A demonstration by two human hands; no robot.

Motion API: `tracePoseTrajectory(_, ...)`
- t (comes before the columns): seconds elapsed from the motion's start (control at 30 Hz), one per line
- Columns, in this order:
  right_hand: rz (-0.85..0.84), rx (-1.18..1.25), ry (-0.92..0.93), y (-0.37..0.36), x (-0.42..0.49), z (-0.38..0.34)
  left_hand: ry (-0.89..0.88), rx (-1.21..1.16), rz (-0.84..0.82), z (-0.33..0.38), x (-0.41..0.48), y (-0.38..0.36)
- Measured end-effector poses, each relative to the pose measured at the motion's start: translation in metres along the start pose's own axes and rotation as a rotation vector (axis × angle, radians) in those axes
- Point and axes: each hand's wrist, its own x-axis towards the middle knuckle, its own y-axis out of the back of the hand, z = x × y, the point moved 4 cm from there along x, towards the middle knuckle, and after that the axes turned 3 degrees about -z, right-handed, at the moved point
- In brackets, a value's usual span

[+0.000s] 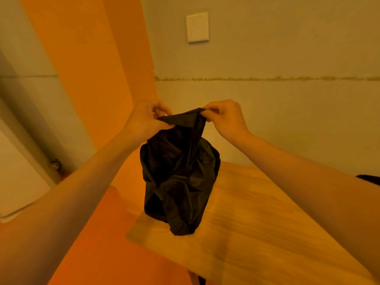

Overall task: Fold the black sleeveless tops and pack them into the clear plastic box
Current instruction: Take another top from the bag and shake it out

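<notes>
A black sleeveless top [178,177] hangs bunched and crumpled in the air above the near left corner of a wooden table [257,223]. My left hand [146,120] pinches its upper edge on the left. My right hand [224,118] pinches the same edge on the right, thumb and fingers closed on the fabric. The two hands are close together at chest height. The top's lower end dangles just above the table surface. No clear plastic box is in view.
An orange wall panel [98,68] rises at the left, with an orange surface [107,233] below it beside the table. A white switch plate [197,27] sits on the grey wall behind. A white door [18,182] stands at far left. Dark fabric [370,178] shows at the right edge.
</notes>
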Motion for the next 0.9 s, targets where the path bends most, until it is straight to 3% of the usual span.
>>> tracePoseTrajectory(0.13,0.096,-0.08,0.12,0.021,0.01,-0.028,-0.08,0.262,0.156,0.008,0.002,0.017)
tracePoseTrajectory(0.43,0.347,-0.027,0.088,0.108,0.037,-0.065,-0.08,0.039,0.394,0.037,0.016,0.038)
tracePoseTrajectory(0.6,0.424,0.035,-0.018,0.164,0.039,-0.087,-0.265,0.067,0.403,0.087,0.014,0.029)
tracePoseTrajectory(0.7,0.292,-0.051,-0.106,0.193,0.032,-0.088,-0.338,0.087,0.449,0.109,0.014,0.022)
tracePoseTrajectory(0.77,0.152,-0.023,-0.173,0.212,0.023,-0.086,-0.296,0.199,0.458,0.116,0.014,0.015)
tracePoseTrajectory(0.9,-0.12,-0.025,-0.264,0.237,-0.004,-0.081,-0.344,0.512,0.313,0.134,0.012,-0.027)
